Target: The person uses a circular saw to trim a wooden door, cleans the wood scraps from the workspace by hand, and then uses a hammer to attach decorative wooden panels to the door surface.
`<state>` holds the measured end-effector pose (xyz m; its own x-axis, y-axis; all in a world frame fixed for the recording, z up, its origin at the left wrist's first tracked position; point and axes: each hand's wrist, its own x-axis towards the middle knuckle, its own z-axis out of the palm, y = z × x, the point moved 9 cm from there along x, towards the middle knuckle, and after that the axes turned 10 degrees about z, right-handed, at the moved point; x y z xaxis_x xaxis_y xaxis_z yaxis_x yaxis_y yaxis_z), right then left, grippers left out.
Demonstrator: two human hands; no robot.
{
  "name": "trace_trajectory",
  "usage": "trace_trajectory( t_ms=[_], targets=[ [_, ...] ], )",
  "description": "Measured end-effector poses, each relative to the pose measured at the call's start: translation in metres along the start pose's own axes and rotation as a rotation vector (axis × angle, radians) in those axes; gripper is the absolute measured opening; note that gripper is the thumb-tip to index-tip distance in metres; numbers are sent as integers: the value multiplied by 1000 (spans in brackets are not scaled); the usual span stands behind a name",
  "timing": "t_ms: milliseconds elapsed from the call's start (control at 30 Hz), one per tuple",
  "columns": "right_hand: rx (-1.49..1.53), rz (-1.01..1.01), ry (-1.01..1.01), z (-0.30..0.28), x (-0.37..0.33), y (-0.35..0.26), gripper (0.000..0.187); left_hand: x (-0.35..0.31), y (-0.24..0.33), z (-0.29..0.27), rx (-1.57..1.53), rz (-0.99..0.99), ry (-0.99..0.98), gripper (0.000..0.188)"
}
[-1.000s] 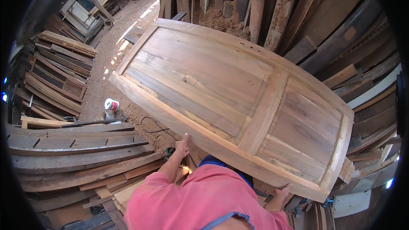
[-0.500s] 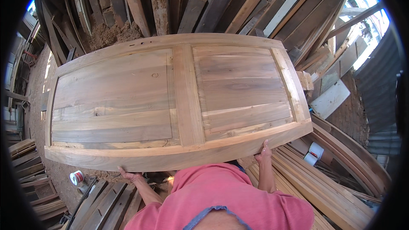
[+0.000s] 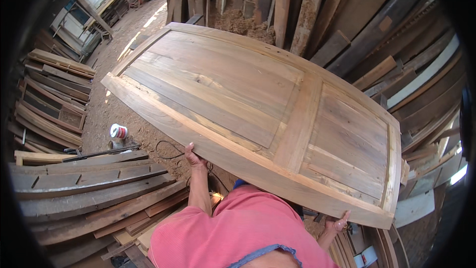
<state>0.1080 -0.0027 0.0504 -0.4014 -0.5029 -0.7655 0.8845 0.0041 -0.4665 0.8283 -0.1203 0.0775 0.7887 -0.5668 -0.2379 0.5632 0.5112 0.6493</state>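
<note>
A large wooden door (image 3: 293, 136) lies broadly flat before me, unpainted, with two recessed panels parted by a crosspiece. My left hand (image 3: 196, 159) grips its near edge left of the middle, the thumb up against the side face and the other fingers hidden below. Toward the right end of that same edge, my right hand (image 3: 338, 224) is closed on the door, its fingers partly out of sight underneath. What bears the door's weight from below cannot be seen.
Upright planks (image 3: 329, 49) lean close behind the door. Stacked boards (image 3: 89, 188) lie at lower left, more timber (image 3: 52, 104) farther left. A white tub (image 3: 118, 131) and a dark cable (image 3: 168, 150) are near my left hand. Sawdust-strewn ground (image 3: 101, 114) stretches away at left.
My view has swung to the left, so the door now slants down toward the right in the picture. Both hands keep hold of its near edge.
</note>
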Motion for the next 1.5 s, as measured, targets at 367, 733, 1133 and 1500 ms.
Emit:
trace_trajectory(
  t_ms=[367, 733, 1133, 1500],
  targets=[
    [60, -85, -19, -17, 15, -35, 51, -20, 6, -27, 126, -59, 68, 71],
    [298, -345, -170, 11, -39, -62, 66, -19, 30, 37, 29, -52, -132, 76],
    [310, -440, -340, 76, -128, -101, 68, 1, 107, 137, 48, -34, -184, 73],
    [424, -628, -319, 116, -147, -130, 65, -1, 127, 177, -161, 265, -263, 61]
  ],
)
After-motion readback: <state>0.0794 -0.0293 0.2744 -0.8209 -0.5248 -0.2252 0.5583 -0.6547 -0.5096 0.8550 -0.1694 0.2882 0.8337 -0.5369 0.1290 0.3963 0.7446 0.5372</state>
